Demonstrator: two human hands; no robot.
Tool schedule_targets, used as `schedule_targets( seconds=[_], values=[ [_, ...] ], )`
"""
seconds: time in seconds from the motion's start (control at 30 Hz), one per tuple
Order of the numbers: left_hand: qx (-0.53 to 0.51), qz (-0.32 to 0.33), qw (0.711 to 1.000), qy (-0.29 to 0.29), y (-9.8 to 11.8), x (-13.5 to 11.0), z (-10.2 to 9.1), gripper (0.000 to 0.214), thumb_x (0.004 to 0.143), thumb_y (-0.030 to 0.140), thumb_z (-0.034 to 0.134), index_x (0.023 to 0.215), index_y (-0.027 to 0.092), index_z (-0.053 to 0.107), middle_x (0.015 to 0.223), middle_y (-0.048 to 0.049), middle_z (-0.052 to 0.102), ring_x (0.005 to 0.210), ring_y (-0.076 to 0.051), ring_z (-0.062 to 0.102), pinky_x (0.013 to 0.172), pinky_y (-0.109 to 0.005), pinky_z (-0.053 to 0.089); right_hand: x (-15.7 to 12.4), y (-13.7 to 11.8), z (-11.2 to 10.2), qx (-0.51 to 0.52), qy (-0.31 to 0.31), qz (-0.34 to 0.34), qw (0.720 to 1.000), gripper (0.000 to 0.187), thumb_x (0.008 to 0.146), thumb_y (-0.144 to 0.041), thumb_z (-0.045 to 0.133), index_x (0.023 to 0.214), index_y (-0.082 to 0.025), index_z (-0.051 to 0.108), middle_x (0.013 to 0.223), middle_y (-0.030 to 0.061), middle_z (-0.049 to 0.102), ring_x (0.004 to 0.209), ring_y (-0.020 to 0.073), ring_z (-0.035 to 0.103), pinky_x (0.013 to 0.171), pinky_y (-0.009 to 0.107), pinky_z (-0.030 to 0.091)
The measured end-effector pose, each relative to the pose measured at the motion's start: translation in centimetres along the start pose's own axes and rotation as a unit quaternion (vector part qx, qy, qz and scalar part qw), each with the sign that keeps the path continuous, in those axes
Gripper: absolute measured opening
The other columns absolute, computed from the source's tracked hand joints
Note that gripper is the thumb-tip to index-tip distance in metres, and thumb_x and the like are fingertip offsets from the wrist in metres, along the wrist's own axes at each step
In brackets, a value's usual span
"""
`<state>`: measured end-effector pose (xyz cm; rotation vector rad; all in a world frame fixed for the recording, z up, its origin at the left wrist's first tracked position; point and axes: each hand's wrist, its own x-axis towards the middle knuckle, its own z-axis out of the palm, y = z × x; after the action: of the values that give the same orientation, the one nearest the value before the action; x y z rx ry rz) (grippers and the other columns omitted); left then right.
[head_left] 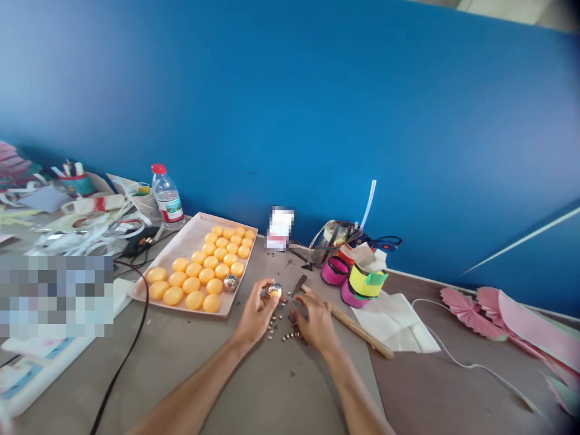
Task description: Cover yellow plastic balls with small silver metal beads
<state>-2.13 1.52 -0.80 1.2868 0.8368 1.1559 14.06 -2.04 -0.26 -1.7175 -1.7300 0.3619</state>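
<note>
My left hand (258,311) is closed around a small ball (274,290), its upper part covered in shiny silver and some orange showing below. My right hand (315,317) hovers low over the table, fingers curved and apart, beside scattered small silver studs (284,338). A hammer with a wooden handle (357,329) lies just beyond and to the right of that hand, partly covered by it. Left of my hands stands a shallow box (181,308) with several orange balls (194,300) in it. One silver-covered ball (231,283) sits at the box's right side.
A water bottle (167,196) with a red cap stands behind the box. A dark cable (136,338) crosses the left side. At right are pink and yellow containers (362,287), white cloth (399,323), a white cord (453,359) and pink paper shapes (475,314). A blue partition (290,121) closes off the back.
</note>
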Motion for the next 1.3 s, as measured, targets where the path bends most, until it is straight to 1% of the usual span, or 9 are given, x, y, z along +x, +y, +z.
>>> schedule_targets(
  seconds=[0.23,0.37,0.5,0.7,0.83,0.93,1.03,1.2,1.3],
  values=[
    [-0.024,-0.009,1.0,-0.009,-0.4,-0.1,0.1,0.036,0.081,0.035,0.053,0.11,0.02,0.039,0.092,-0.0035,0.056,0.083,-0.018,0.064,0.076,-0.032,0.049,-0.4,-0.7,0.7,-0.087,-0.075,-0.01,0.993,0.014,0.075,-0.014,0.05,0.076,-0.021,0.062,0.08,0.003,0.06,0.085,0.0187,0.054,0.08,0.033,0.028],
    [0.004,0.0,1.0,-0.004,-0.5,-0.1,0.0,0.034,0.081,0.034,0.053,0.11,0.02,0.041,0.093,-0.0028,0.056,0.082,-0.016,0.062,0.076,-0.031,0.048,-0.4,-1.1,0.7,-0.055,-0.044,-0.018,0.997,0.017,0.077,-0.012,0.046,0.068,-0.019,0.059,0.074,0.0022,0.059,0.078,0.0171,0.053,0.077,0.032,0.027],
    [0.048,0.015,0.999,0.014,-0.5,0.0,-0.2,0.033,0.079,0.033,0.055,0.107,0.02,0.045,0.095,-0.0035,0.057,0.082,-0.015,0.059,0.074,-0.029,0.047,-0.2,-1.2,0.7,0.105,0.03,0.01,0.994,0.014,0.077,-0.016,0.046,0.071,-0.02,0.058,0.075,0.0019,0.061,0.077,0.017,0.053,0.076,0.03,0.032],
    [0.037,0.005,0.999,-0.01,-0.4,-0.1,0.0,0.032,0.079,0.031,0.056,0.106,0.02,0.044,0.091,-0.0028,0.057,0.083,-0.015,0.057,0.071,-0.027,0.046,0.0,-1.2,1.1,0.398,0.049,0.124,0.907,0.012,0.072,-0.031,0.059,0.07,-0.02,0.055,0.058,-0.004,0.05,0.052,0.0104,0.041,0.052,0.023,0.031],
    [0.041,0.012,0.999,-0.022,-0.3,-0.2,0.2,0.031,0.079,0.03,0.056,0.105,0.019,0.045,0.093,-0.0044,0.057,0.086,-0.016,0.057,0.075,-0.029,0.046,0.0,-1.8,1.2,0.538,-0.002,0.165,0.827,0.02,0.066,-0.037,0.066,0.07,-0.018,0.059,0.058,-0.0035,0.051,0.05,0.0084,0.04,0.05,0.023,0.03],
    [0.056,0.022,0.998,-0.022,-0.3,-0.3,0.2,0.03,0.078,0.029,0.057,0.105,0.018,0.047,0.095,-0.0053,0.057,0.087,-0.017,0.056,0.078,-0.03,0.046,0.0,-2.2,1.3,0.578,-0.022,0.184,0.795,0.022,0.062,-0.032,0.07,0.076,-0.019,0.061,0.063,-0.002,0.057,0.052,0.009,0.044,0.053,0.023,0.032],
    [0.068,0.032,0.997,-0.023,-0.3,-0.3,0.2,0.029,0.078,0.029,0.056,0.104,0.018,0.048,0.096,-0.0056,0.057,0.087,-0.017,0.056,0.079,-0.031,0.046,-0.1,-2.4,1.5,0.575,-0.016,0.184,0.797,0.02,0.063,-0.031,0.069,0.076,-0.02,0.058,0.062,-0.0024,0.057,0.053,0.0098,0.046,0.053,0.023,0.033],
    [0.086,0.05,0.995,-0.027,-0.1,-0.4,0.2,0.028,0.078,0.026,0.056,0.105,0.019,0.05,0.096,-0.0054,0.058,0.087,-0.017,0.057,0.079,-0.031,0.046,-0.3,-2.2,1.9,0.522,-0.004,0.183,0.833,0.016,0.065,-0.031,0.066,0.068,-0.019,0.056,0.055,-0.0051,0.049,0.051,0.0087,0.04,0.052,0.022,0.029],
    [0.099,0.056,0.993,-0.032,0.0,-0.4,0.3,0.027,0.079,0.025,0.055,0.105,0.019,0.05,0.097,-0.0052,0.058,0.088,-0.017,0.056,0.079,-0.031,0.046,-0.2,-2.3,2.0,0.54,-0.012,0.19,0.82,0.017,0.065,-0.032,0.067,0.067,-0.019,0.056,0.052,-0.0062,0.046,0.049,0.0081,0.037,0.05,0.022,0.027]
  ],
)
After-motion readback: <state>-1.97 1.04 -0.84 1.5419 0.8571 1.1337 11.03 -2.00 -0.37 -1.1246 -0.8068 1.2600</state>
